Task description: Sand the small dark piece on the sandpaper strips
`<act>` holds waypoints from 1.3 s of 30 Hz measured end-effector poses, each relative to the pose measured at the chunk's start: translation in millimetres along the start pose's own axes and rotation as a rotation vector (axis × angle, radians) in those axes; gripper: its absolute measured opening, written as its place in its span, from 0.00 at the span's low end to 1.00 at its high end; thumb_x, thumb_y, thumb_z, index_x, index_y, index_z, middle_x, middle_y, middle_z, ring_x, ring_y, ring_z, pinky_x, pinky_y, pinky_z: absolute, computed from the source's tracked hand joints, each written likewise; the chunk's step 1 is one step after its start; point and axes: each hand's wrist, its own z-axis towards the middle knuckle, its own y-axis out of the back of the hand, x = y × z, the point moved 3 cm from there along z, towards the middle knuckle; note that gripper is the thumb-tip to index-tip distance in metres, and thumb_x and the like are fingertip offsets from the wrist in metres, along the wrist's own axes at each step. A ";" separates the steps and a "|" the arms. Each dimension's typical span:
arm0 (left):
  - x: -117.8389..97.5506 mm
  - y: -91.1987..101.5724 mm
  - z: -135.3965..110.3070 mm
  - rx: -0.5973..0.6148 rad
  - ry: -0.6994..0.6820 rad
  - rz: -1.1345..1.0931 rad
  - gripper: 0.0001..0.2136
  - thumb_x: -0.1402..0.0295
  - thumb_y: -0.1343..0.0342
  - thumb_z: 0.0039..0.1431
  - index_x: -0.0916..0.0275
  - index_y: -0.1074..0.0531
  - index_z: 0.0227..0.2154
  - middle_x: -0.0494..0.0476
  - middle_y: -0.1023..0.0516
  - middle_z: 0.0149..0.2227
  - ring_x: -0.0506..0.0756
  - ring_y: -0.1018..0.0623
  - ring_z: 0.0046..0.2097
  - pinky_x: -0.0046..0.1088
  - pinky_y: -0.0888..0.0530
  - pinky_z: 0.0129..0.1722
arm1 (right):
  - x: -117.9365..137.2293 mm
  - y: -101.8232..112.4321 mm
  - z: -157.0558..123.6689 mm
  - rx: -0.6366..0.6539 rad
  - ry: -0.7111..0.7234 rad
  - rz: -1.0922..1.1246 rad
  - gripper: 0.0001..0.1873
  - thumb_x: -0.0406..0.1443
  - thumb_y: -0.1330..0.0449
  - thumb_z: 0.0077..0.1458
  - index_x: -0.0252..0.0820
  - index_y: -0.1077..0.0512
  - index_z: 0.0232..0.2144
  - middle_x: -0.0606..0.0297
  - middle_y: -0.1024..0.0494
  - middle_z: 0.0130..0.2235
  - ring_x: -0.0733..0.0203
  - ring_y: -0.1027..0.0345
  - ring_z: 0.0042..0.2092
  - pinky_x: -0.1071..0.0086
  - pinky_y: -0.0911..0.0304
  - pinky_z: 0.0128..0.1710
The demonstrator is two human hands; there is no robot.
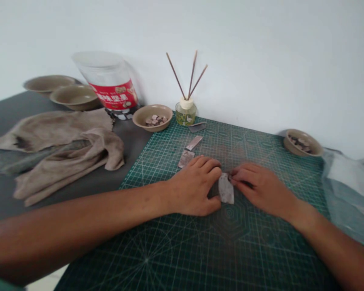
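A small pale grey rectangular sheet (226,190), looking like worn sandpaper, lies on the green cutting mat (176,242). My left hand (197,186) rests at its left side, with the thumb and curled forefinger holding its edge. At the sheet's upper right, my right hand (257,184) is closed in a pinch on something small and dark, mostly hidden by the fingers. Beyond my left hand lie two more worn sheet pieces, a squarish piece (186,158) and a narrow strip (194,142).
A bowl of small pieces (153,125) stands behind left; another bowl (306,151) stands right. A reed diffuser (185,113) is near the wall beside a dark folded sheet (197,127). Left are a plastic tub (109,87), brown cloths (69,157) and stacked bowls (75,99). A plastic bag (348,194) lies right.
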 end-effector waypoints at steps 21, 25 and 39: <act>0.2 -1.1 -1.2 -0.010 -0.004 -0.018 0.20 0.59 0.43 0.54 0.65 0.31 0.46 0.66 0.31 0.57 0.65 0.34 0.60 0.45 0.39 0.64 | -5.8 2.9 0.8 0.014 -0.025 -0.010 0.06 0.34 0.43 0.65 0.43 0.25 0.37 0.60 0.21 0.40 0.54 0.27 0.42 0.57 0.33 0.44; 0.4 -1.6 -2.2 -0.012 0.006 -0.041 0.27 0.59 0.42 0.55 0.66 0.35 0.56 0.66 0.32 0.60 0.65 0.35 0.62 0.46 0.40 0.65 | -4.1 9.0 -12.0 0.012 0.053 0.120 0.06 0.33 0.42 0.64 0.46 0.24 0.38 0.63 0.20 0.41 0.57 0.26 0.43 0.59 0.32 0.45; 9.3 3.2 3.1 -0.088 0.079 -0.322 0.19 0.67 0.40 0.56 0.61 0.34 0.50 0.57 0.23 0.46 0.57 0.23 0.48 0.38 0.25 0.49 | -36.3 2.8 -8.4 -0.435 -0.479 0.380 0.05 0.39 0.38 0.60 0.45 0.23 0.34 0.63 0.20 0.43 0.56 0.26 0.45 0.60 0.33 0.46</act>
